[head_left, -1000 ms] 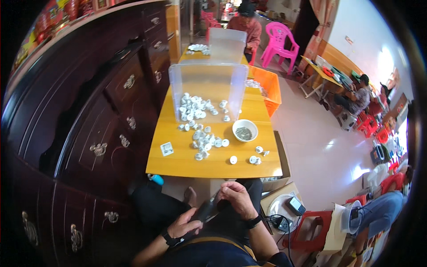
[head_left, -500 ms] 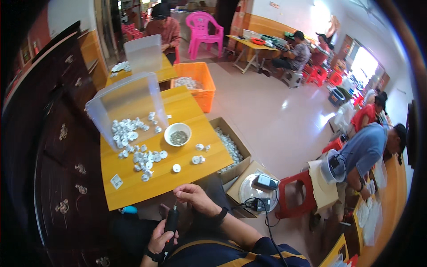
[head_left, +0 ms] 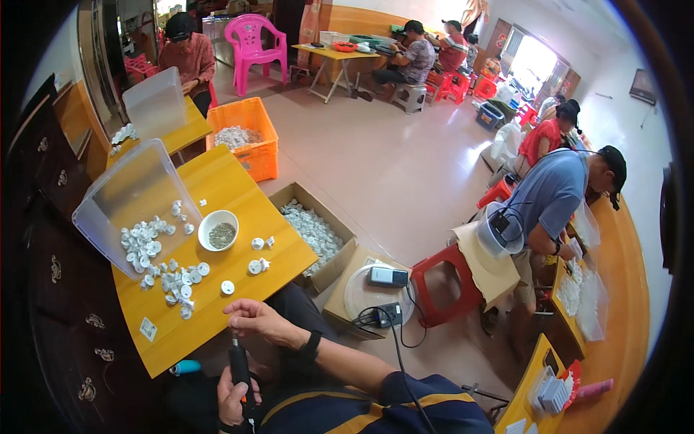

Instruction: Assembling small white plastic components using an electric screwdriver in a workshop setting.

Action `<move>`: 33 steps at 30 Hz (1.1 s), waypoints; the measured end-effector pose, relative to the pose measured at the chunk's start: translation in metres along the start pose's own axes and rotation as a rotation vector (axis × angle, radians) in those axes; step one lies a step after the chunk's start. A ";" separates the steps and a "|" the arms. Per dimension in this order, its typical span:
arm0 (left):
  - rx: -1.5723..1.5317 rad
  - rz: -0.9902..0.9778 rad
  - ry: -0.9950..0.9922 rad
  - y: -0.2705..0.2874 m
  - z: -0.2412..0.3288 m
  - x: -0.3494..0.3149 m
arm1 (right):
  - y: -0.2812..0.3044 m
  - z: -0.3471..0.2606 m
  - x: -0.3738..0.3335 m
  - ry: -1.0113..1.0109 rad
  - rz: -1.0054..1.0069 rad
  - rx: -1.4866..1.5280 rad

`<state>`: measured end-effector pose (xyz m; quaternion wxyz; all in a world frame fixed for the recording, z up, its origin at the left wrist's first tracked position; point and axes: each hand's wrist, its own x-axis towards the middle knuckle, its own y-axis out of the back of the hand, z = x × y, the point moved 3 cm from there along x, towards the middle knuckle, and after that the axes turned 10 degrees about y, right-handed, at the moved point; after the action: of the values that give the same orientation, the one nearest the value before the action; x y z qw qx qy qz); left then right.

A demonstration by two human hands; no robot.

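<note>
Holding screwdriver (head_left: 238, 364): left grip (head_left: 231, 401) | right grip (head_left: 258, 322): can't tell | yellow table (head_left: 206, 307): white parts (head_left: 143, 244) | pink chair (head_left: 262, 56) beyond

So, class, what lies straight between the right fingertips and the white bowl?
In the head view, a lone round white piece lies on the yellow table between the fingertips of the right hand and the bowl.

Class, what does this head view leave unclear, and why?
Head view:
- Whatever the right hand may pinch: too small.
- Grip of the black tool: partly covered by the left hand.
- Grey pieces in the white bowl: too small.
- Cardboard box bottom: hidden by white parts.
</note>
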<state>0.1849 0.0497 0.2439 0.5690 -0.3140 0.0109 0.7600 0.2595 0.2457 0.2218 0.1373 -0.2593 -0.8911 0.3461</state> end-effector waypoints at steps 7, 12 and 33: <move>0.013 0.113 -0.113 0.000 0.007 0.004 | -0.011 0.006 0.000 -0.041 -0.017 0.017; -0.054 0.212 -0.207 0.020 0.007 -0.008 | 0.010 0.010 0.013 0.016 0.024 -0.278; -0.050 0.142 -0.142 0.034 0.002 -0.029 | -0.002 -0.037 0.068 0.413 0.127 -1.519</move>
<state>0.1588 0.0131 0.2478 0.5051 -0.2717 -0.0260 0.8188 0.2183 0.3030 0.2543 0.0654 -0.3917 -0.8234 -0.4053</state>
